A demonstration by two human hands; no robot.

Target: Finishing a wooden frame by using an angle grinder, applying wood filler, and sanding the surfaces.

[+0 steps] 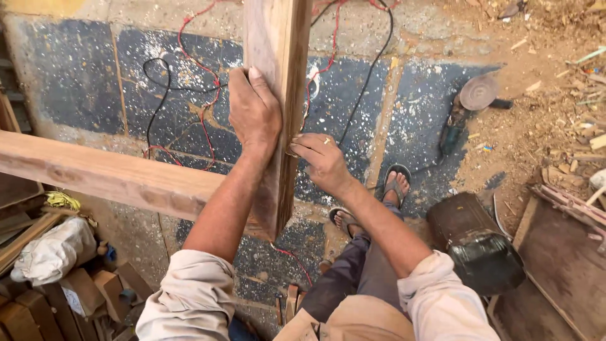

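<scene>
Left hand (pixel 254 113): palm flat against the left face of the upright plank (pixel 278 95), fingers extended, not curled around it. Right hand (pixel 323 161): fingertips pinched at the plank's right edge (whether anything small sits in the pinch cannot be told). Plank: stands roughly vertical, meeting a horizontal beam (pixel 107 173) at its lower end. Beneath: tiled floor (pixel 76 76), red and black wires (pixel 189 63). Angle grinder (pixel 464 110) near the floor's right edge; dark metal can (pixel 476 243) by the right sleeve.
</scene>
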